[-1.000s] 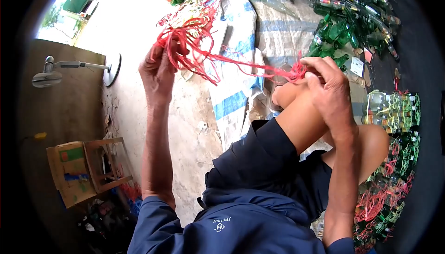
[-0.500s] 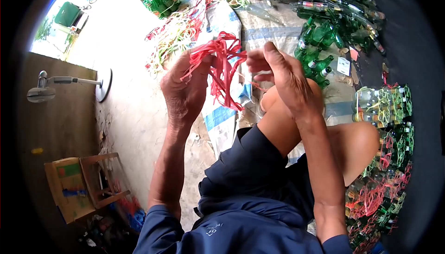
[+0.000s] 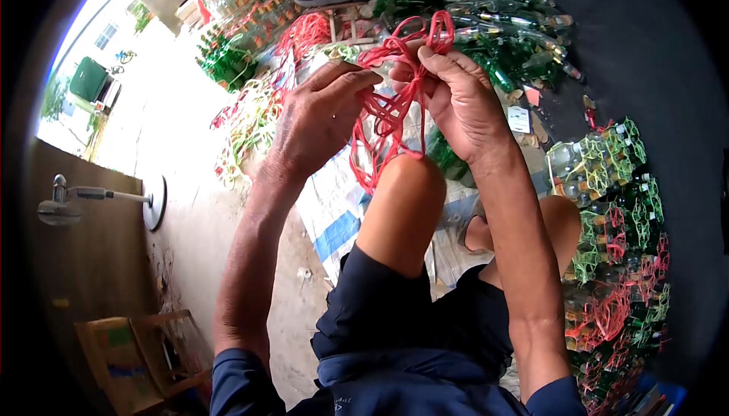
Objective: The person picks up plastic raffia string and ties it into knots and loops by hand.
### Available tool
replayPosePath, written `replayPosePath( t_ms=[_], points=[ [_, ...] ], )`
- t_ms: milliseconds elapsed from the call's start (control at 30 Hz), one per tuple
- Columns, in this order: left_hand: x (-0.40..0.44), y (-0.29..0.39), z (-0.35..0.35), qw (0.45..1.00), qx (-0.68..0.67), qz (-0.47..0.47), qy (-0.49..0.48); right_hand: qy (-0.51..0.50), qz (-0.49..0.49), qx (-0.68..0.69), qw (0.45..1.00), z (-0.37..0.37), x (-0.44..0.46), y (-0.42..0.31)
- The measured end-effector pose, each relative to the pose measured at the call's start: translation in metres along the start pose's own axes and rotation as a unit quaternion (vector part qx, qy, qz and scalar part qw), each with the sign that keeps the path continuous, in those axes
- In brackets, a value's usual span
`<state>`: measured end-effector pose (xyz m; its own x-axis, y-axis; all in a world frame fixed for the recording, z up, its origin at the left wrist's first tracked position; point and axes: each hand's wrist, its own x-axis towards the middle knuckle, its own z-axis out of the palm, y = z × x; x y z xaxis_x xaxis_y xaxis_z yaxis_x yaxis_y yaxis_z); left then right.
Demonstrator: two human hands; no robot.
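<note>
Presently, the looped red cord (image 3: 387,112) hangs in mid-air between both hands, above the near part of the striped sheet (image 3: 338,237) and beside a raised knee (image 3: 402,203). The right hand (image 3: 465,104) is closed in a pinch, thumb and forefinger on the cord. The left hand (image 3: 323,116) is half curled, fingertips at the cord; its thumb is hidden, so its grip cannot be determined. Loose cords (image 3: 250,123) lie beside the sheet's left edge; bottles (image 3: 509,25) heap toward its far right corner.
</note>
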<state>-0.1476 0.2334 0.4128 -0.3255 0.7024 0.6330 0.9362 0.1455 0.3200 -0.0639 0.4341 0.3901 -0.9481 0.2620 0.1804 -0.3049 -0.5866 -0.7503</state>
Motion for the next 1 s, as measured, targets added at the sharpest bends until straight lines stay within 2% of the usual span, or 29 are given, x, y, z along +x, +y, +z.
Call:
replayPosePath(
  t_ms=[100, 333, 467, 533, 600, 767, 867, 1000],
  points=[
    [0.024, 0.007, 0.001, 0.999, 0.036, 0.022, 0.021, 0.010, -0.014, -0.037, 0.999, -0.009, -0.008, -0.025],
    [0.053, 0.025, 0.019, 0.997, -0.038, 0.020, 0.057, 0.037, -0.059, -0.039, 0.997, -0.030, -0.036, -0.066],
    [0.045, 0.052, 0.031, 0.994, -0.084, -0.028, 0.056, 0.086, -0.056, -0.070, 0.992, -0.040, -0.062, -0.080],
    [0.037, 0.066, 0.040, 0.985, -0.149, -0.059, 0.060, 0.103, -0.066, -0.102, 0.987, -0.040, -0.076, -0.086],
    [0.028, 0.083, 0.040, 0.987, -0.140, -0.074, 0.008, 0.106, -0.068, -0.117, 0.985, -0.049, -0.089, -0.089],
    [0.004, 0.102, 0.062, 0.962, -0.231, -0.115, -0.083, 0.143, -0.073, -0.142, 0.977, -0.051, -0.117, -0.090],
    [-0.014, 0.098, 0.074, 0.961, -0.201, -0.134, -0.137, 0.162, -0.081, -0.143, 0.973, -0.053, -0.127, -0.086],
    [-0.018, 0.107, 0.071, 0.921, -0.299, -0.199, -0.152, 0.195, -0.086, -0.157, 0.964, -0.060, -0.136, -0.070]
  ],
)
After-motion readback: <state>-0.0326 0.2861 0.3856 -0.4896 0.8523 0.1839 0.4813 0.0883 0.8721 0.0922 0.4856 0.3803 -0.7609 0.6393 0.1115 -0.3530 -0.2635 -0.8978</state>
